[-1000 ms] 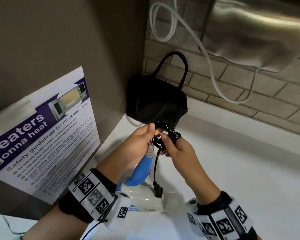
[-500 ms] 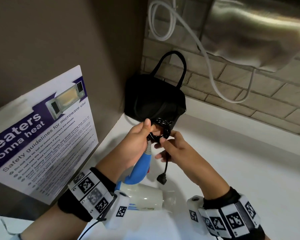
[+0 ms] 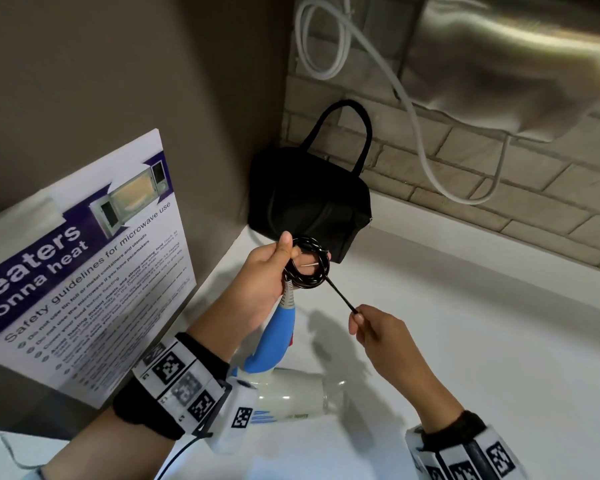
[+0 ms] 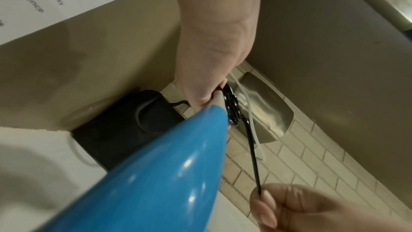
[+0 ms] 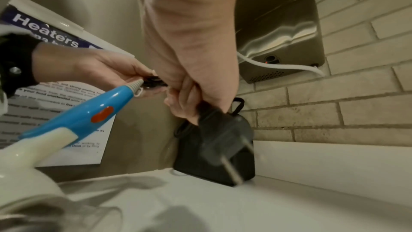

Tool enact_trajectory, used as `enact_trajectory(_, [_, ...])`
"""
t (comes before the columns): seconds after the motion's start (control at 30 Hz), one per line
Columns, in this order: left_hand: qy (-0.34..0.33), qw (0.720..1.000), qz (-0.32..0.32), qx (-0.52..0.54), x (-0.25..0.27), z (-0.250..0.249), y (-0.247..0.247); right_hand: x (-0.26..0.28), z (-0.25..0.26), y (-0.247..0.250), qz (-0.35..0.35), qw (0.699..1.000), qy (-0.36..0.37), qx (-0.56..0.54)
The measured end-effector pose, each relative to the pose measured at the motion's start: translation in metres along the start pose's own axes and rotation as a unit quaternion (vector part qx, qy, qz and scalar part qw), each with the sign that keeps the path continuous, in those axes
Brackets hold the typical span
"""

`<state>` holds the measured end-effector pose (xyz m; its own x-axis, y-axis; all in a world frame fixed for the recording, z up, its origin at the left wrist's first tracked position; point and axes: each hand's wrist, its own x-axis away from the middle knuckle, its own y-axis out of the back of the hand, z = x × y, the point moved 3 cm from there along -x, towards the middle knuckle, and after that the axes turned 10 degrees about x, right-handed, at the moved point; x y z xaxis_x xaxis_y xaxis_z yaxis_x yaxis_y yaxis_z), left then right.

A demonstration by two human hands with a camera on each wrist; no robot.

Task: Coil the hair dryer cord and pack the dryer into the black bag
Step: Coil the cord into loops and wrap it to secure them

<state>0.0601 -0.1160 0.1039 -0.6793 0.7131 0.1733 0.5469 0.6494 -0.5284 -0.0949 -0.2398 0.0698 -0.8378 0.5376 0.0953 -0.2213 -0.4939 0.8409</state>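
The hair dryer has a white barrel (image 3: 291, 396) low over the white counter and a blue handle (image 3: 278, 337) slanting up. My left hand (image 3: 298, 251) grips the top of the handle and holds the black cord coil (image 3: 310, 266) against it; the coil (image 4: 231, 108) also shows beside the handle (image 4: 167, 165). A short taut run of cord (image 3: 340, 294) leads down-right to my right hand (image 3: 355, 311), which pinches it. The plug (image 5: 225, 149) hangs under that hand (image 5: 185, 105). The black bag (image 3: 309, 202) stands upright in the corner behind the coil.
A microwave safety poster (image 3: 84, 271) leans on the left wall. A steel wall unit (image 3: 499, 60) with a white hose (image 3: 413, 116) hangs on the brick wall above the bag. The white counter (image 3: 465, 323) stretches to the right.
My right hand has moved down and right away from the coil, drawing the cord end taut. The left hand still holds the coil at the handle top.
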Motion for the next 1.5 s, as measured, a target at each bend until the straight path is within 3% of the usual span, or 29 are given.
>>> enact_trajectory(0.13, [-0.003,1.000,-0.012,0.016,-0.001,0.000,0.002,-0.003,-0.016,-0.005,0.007,0.994,-0.015,0.105])
enact_trajectory(0.2, [-0.008,1.000,-0.012,0.008,-0.001,0.001,0.004,-0.004,-0.020,-0.002,-0.030,0.977,-0.036,0.206])
enact_trajectory(0.27, [-0.007,1.000,-0.006,0.010,0.000,0.002,0.005,-0.007,-0.021,0.001,-0.043,0.970,-0.043,0.236])
enact_trajectory(0.33, [-0.007,1.000,-0.004,0.014,0.001,0.002,0.004,-0.011,-0.021,0.001,0.002,0.989,-0.049,0.138])
enact_trajectory(0.4, [-0.008,1.000,-0.006,0.021,0.003,-0.001,0.003,-0.014,-0.018,-0.002,0.052,0.988,-0.098,-0.109])
enact_trajectory(0.43, [-0.006,1.000,-0.005,0.023,0.003,-0.002,0.003,-0.016,-0.016,-0.003,0.077,0.951,-0.131,-0.270])
enact_trajectory(0.5, [0.001,1.000,0.006,0.018,0.004,-0.004,0.001,-0.021,-0.013,0.000,0.083,0.824,-0.195,-0.526])
enact_trajectory(0.57, [0.004,1.000,0.021,0.008,0.005,-0.004,-0.003,-0.027,-0.010,0.008,0.049,0.730,-0.234,-0.640])
enact_trajectory(0.67, [0.010,0.999,0.031,-0.014,0.005,-0.001,-0.005,-0.035,-0.007,0.012,-0.004,0.641,-0.260,-0.722])
enact_trajectory(0.73, [0.014,0.999,0.033,-0.024,0.006,0.001,-0.006,-0.038,-0.006,0.008,0.007,0.614,-0.268,-0.742])
enact_trajectory(0.93, [0.013,0.999,0.037,-0.025,0.005,0.001,-0.006,-0.039,-0.004,0.004,0.095,0.646,-0.278,-0.704])
enact_trajectory(1.07, [0.014,0.999,0.031,-0.027,0.004,0.001,-0.005,-0.038,-0.008,0.009,0.117,0.593,-0.246,-0.758])
enact_trajectory(1.1, [0.015,0.999,0.028,-0.027,0.003,0.001,-0.004,-0.036,-0.008,0.010,0.116,0.591,-0.245,-0.760])
enact_trajectory(1.17, [0.019,0.999,0.024,-0.030,0.002,0.003,-0.004,-0.034,-0.008,0.012,0.095,0.638,-0.248,-0.722])
enact_trajectory(1.27, [0.022,0.998,0.021,-0.053,-0.001,0.007,-0.005,-0.025,-0.001,0.006,0.104,0.759,-0.210,-0.608])
enact_trajectory(1.33, [0.017,0.998,0.011,-0.063,-0.004,0.009,-0.004,-0.016,0.005,-0.001,0.122,0.816,-0.168,-0.540])
enact_trajectory(1.5, [0.022,0.996,-0.022,-0.079,-0.003,0.014,-0.002,-0.007,0.015,-0.012,0.156,0.882,-0.096,-0.435])
